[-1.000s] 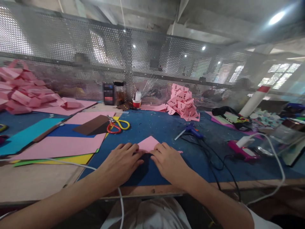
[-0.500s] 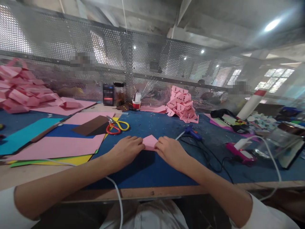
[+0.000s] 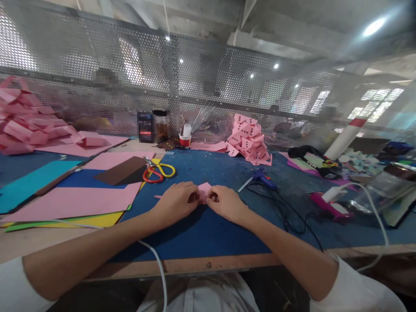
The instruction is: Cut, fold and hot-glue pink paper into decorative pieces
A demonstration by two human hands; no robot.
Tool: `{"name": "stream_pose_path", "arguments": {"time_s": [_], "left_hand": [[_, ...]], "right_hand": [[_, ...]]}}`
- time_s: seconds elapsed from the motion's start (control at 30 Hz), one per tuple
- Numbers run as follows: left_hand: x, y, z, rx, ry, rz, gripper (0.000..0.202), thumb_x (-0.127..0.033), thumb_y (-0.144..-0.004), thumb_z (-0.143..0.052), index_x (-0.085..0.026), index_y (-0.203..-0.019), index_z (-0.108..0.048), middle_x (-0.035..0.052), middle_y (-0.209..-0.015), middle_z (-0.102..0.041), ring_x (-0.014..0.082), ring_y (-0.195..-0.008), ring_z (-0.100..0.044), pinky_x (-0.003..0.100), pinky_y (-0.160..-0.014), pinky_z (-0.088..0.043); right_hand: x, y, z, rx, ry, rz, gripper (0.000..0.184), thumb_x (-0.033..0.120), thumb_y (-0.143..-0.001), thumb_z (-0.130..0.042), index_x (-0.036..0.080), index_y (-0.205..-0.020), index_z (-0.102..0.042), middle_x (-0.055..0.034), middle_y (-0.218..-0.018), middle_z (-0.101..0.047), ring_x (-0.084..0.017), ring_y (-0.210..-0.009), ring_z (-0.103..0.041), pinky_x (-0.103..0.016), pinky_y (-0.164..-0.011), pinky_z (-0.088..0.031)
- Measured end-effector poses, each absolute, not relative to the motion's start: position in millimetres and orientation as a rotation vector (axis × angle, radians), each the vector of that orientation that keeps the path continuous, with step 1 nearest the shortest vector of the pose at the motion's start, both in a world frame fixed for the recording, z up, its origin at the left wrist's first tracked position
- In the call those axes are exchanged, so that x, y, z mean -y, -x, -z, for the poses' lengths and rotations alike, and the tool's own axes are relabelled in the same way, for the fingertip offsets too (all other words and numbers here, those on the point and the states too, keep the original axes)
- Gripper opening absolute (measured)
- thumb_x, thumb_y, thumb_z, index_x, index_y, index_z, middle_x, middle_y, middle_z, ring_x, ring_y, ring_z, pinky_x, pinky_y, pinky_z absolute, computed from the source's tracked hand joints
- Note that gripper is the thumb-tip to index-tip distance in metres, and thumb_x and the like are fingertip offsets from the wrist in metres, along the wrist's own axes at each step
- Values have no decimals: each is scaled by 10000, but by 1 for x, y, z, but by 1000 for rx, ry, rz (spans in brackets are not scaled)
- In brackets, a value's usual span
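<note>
**First speaker:** What sits at the centre?

**Second speaker:** A small folded piece of pink paper (image 3: 204,191), just below the middle of the frame. It lies on a dark blue work mat (image 3: 211,236), and two bare hands meet over it.

**First speaker:** How do the hands hold it?

**Second speaker:** The left hand (image 3: 177,201) covers the paper's left edge, fingers curled in and pinching it. The right hand (image 3: 225,203) does the same on the right edge. Both are nearly closed, knuckles up, fingertips almost touching. Only the paper's top corner shows between them.

**First speaker:** And around them?

**Second speaker:** Just above and left of the hands lie scissors with red and yellow handles (image 3: 159,171), partly on a brown card sheet (image 3: 121,170). A large pink paper sheet (image 3: 74,201) spreads across the lower left. To the right of the hands rests a blue glue gun (image 3: 261,177) with a black cord. Further back, right of centre, stands a pile of pink paper pieces with black dots (image 3: 248,141). A heap of pink paper strips (image 3: 22,119) fills the upper left, before a perforated metal screen (image 3: 195,86).
</note>
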State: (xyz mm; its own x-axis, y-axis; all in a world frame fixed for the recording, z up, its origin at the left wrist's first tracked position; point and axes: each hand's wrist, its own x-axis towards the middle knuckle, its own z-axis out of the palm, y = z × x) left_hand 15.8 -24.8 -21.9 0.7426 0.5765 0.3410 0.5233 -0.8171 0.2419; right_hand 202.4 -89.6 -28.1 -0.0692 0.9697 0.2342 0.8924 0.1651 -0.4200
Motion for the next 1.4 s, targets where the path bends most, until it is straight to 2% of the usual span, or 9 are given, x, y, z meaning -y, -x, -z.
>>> {"name": "stream_pose_path", "arguments": {"time_s": [0.27,0.47,0.9,1.4], "left_hand": [[22,-26,24,-990,-2793,-579,74,-207,-774,-538,-195,-757,-609,24,-769,-626,180,-724,-578,282,-635,-353],[17,-28,33,-1026,-2661,-590,92,-262,-777,-562,-202,-771,-631,24,-777,-651,182,-720,-586,269,-614,-355],[21,-27,29,-1025,-2597,-591,126,-280,-770,-559,-203,-802,-654,17,-755,-661,176,-699,-591,264,-592,-354],[21,-26,27,-1048,-2573,-563,140,-238,-752,-539,-224,-810,-665,7,-772,-685,180,-723,-616,265,-613,-361]], "right_hand": [[87,-198,27,1965,1840,-214,25,243,-764,-629,220,-772,-635,32,-788,-665,-131,-741,-550,-261,-641,-284],[86,-201,27,1961,1830,-269,61,237,-761,-626,228,-818,-645,30,-818,-671,-137,-777,-558,-262,-652,-275],[86,-200,28,1959,1820,-251,51,238,-769,-635,212,-812,-647,14,-814,-671,-141,-772,-558,-268,-643,-277],[88,-199,24,1963,1827,-262,32,234,-737,-606,206,-737,-622,17,-772,-661,-134,-723,-547,-261,-632,-284]]}}
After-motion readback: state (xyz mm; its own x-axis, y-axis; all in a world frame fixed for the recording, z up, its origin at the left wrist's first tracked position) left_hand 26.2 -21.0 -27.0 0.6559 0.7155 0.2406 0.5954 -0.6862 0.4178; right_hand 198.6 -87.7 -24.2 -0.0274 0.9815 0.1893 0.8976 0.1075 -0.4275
